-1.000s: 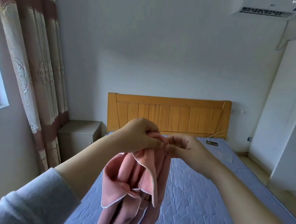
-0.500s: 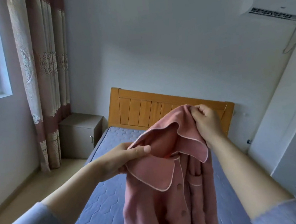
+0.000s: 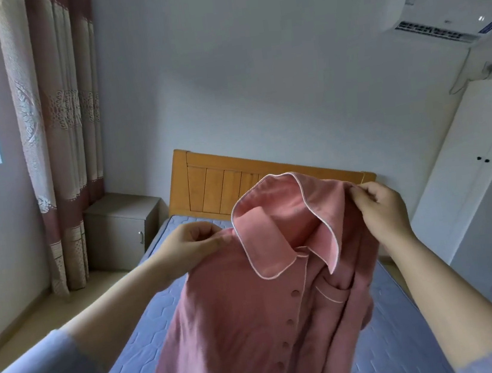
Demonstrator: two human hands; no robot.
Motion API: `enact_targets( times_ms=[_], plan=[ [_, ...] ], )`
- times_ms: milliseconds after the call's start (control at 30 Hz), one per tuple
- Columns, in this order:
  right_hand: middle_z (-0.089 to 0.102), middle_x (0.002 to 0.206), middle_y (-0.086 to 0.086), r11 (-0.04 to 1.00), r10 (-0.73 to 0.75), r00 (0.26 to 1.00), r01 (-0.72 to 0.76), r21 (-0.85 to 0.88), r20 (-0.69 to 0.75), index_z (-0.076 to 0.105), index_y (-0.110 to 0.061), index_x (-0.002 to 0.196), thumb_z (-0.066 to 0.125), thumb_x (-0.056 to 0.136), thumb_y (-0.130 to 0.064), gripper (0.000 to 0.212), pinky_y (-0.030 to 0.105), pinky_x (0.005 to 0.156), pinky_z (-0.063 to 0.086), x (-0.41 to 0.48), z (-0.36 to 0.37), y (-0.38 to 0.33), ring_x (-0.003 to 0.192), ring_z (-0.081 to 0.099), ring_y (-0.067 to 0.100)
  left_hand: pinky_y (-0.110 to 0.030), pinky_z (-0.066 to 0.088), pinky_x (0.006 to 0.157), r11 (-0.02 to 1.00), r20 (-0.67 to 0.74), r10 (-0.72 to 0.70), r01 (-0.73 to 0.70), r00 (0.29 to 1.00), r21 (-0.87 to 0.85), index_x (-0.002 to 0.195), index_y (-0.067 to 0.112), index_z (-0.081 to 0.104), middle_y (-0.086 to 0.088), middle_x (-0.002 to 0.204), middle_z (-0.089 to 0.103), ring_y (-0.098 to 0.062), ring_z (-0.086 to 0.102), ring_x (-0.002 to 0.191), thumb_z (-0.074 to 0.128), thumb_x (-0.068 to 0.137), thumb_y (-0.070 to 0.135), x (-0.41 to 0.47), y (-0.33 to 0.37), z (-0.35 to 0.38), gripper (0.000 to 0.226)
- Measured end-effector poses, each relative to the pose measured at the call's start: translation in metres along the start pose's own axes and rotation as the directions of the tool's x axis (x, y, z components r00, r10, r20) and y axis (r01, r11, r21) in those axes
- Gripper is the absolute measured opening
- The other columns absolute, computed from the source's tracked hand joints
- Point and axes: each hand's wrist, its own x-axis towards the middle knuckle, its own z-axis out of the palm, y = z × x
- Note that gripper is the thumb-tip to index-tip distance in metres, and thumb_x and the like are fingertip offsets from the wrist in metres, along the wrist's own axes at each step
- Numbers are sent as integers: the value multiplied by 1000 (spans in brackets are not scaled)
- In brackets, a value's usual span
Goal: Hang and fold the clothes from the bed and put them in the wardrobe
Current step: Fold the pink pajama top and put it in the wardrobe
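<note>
A pink button-front pyjama shirt (image 3: 241,327) hangs in the air above the bed (image 3: 126,358), held up near its shoulders by both hands. The left hand (image 3: 194,244) pinches the cloth at one shoulder with thumb and fingers curled together, so its grip is clamped on the shirt. The right hand (image 3: 382,209) does the same on the other side, a little higher, its grip closed on a fold of cloth just beside the collar (image 3: 265,246). The collar, edged with white piping, stands open toward the camera, with one side flopped down over the shirt front. Below it a row of buttons (image 3: 296,292) runs down the front, and a piped chest pocket (image 3: 333,292) sits just beside them. The shirt's lower part drops out of the bottom of the view. The bed has a blue quilted mattress and a wooden headboard (image 3: 207,188) against the wall. A grey bedside cabinet (image 3: 120,231) stands left of the headboard near a patterned curtain (image 3: 57,117). A white wardrobe (image 3: 473,187) stands at the right, with an air conditioner (image 3: 432,21) higher on the wall.
</note>
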Motion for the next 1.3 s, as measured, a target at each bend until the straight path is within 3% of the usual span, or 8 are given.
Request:
enact_targets(
  times_ms=[167,267,433,533,667,967,1200,1300],
  plan=[
    [74,90,1,994,38,988,-53,97,147,74,-18,91,66,91,-30,14,31,79,49,-6,-19,8,86,65,15,-26,47,68,993,-293,108,-87,950,84,74,30,76,9,67,70,-4,57,64,79,78,32,18,8,-23,5],
    [74,84,5,996,12,973,-33,86,231,75,-15,84,64,92,-29,19,25,73,48,-15,-19,7,79,61,12,-24,47,67,965,-407,216,-131,888,227,66,34,74,12,66,71,-5,61,66,80,78,24,23,14,-29,16],
    [50,49,-14,997,-31,991,21,76,130,57,-16,59,60,95,-33,40,23,49,31,-34,-8,6,55,40,4,-36,49,67,815,-414,405,-118,815,567,85,26,68,2,75,69,-22,62,76,65,87,26,16,16,-16,4],
    [42,57,-1,998,-15,978,3,56,210,56,0,62,61,92,-42,52,29,53,24,-32,-17,6,60,37,12,-31,40,58,743,-405,436,-68,803,666,82,27,65,4,73,66,-23,59,72,63,88,36,11,26,-17,11],
    [73,77,4,986,45,929,-101,134,366,76,-13,79,65,85,-50,40,30,66,41,-38,-39,5,71,56,11,-36,49,63,772,-383,393,-73,836,632,74,24,67,3,67,65,-23,61,71,66,86,38,-7,36,-13,19],
    [66,78,7,940,64,940,-170,297,335,75,-5,82,67,81,-50,45,29,71,41,-82,-77,15,75,55,15,-18,30,48,799,-329,409,-160,851,580,62,10,62,3,50,43,-6,38,50,71,85,33,-72,37,16,34],
    [70,88,22,960,31,982,-82,269,188,76,-8,79,69,84,-42,36,25,65,41,-157,-135,-8,74,54,11,-22,24,46,785,-294,415,-176,861,593,57,2,42,8,49,29,-6,26,49,73,77,52,-153,54,20,62],
    [75,75,-3,967,26,988,-63,247,151,78,-26,71,68,76,-52,28,13,60,44,-202,-160,-24,68,59,-2,-29,28,50,778,-271,395,-162,878,607,58,0,46,6,51,30,-9,27,52,71,76,57,-199,56,19,64]
  ],
)
